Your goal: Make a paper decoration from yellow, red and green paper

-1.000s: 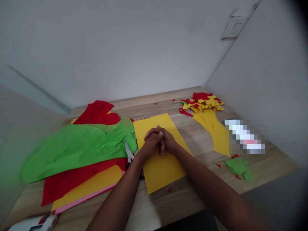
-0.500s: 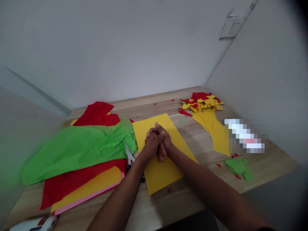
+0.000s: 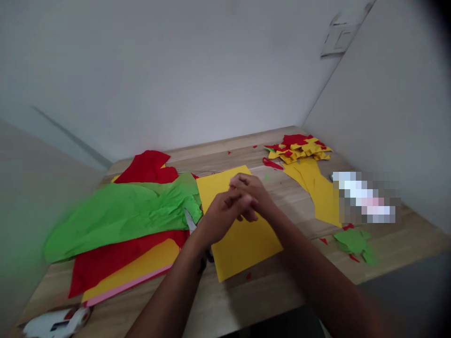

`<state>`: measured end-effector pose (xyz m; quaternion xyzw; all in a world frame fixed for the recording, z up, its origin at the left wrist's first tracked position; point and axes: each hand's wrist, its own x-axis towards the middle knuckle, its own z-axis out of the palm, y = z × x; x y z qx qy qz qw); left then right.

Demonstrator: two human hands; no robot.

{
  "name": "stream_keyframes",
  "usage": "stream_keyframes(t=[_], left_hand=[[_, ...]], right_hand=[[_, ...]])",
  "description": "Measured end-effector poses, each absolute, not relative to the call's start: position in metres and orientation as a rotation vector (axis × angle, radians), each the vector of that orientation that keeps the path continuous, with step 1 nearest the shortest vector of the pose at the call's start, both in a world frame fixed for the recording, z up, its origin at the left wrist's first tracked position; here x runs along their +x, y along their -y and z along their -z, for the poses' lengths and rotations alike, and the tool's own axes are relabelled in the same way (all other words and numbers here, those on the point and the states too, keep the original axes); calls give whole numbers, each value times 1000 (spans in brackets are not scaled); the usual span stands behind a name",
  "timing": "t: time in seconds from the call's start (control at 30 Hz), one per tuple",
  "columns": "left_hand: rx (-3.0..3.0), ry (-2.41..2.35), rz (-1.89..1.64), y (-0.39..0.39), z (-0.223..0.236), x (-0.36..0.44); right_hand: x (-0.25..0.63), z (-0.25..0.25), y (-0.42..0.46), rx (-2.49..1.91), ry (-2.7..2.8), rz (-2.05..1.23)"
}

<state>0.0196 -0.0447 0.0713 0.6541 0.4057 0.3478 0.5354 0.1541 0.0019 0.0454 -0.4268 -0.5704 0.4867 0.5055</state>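
My left hand [image 3: 228,212] and my right hand [image 3: 251,191] meet above a yellow sheet [image 3: 252,249] that looks like paper or card. Their fingers are curled and pressed against each other, with no object showing between them. Scissors [image 3: 190,219] lie left of the sheet, their blades pointing away and their dark handles partly behind my left forearm. Beside them spreads crumpled green paper or cloth [image 3: 116,211], over red material [image 3: 102,265] and a yellow piece [image 3: 141,265] with a pink edge.
A white glue gun [image 3: 58,323] lies at the near left. More red material [image 3: 151,166] is at the back left. Scraps [image 3: 303,148] are heaped at the back right, near yellow strips [image 3: 322,197], green scraps [image 3: 352,241] and a blurred-out object [image 3: 362,195]. Walls border the table.
My clasped hands have shifted slightly right; their fingers have loosened from the tighter interlock and moved against each other. The view has turned a little, bringing more of the glue gun into sight.
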Motion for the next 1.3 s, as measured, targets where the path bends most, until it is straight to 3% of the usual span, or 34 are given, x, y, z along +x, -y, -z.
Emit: stream_keyframes(t=[0.17, 0.33, 0.43, 0.6, 0.77, 0.83, 1.0, 1.3], left_hand=[[2373, -1174, -414, 121, -62, -39], [2546, -1420, -426, 146, -3, -60], [2538, -1435, -591, 141, 4, -53], [2190, -1422, -1257, 138, -42, -50], [1907, -1340, -1451, 138, -87, -38], [1929, -1257, -1523, 151, -94, -35], [2212, -938, -1379, 181, -76, -43], [2377, -868, -1101, 201, -33, -41]], right_hand=[[224, -28, 85, -1219, 2010, -696], [260, 19, 150, -1364, 2264, -416], [268, 18, 163, -1377, 2294, -416], [279, -8, 167, -1285, 2153, -462], [266, -20, 145, -1195, 1767, -613], [259, -27, 148, -1224, 1636, -462], [264, -25, 170, -1018, 1734, -351], [305, 38, 188, -1019, 2088, -635]])
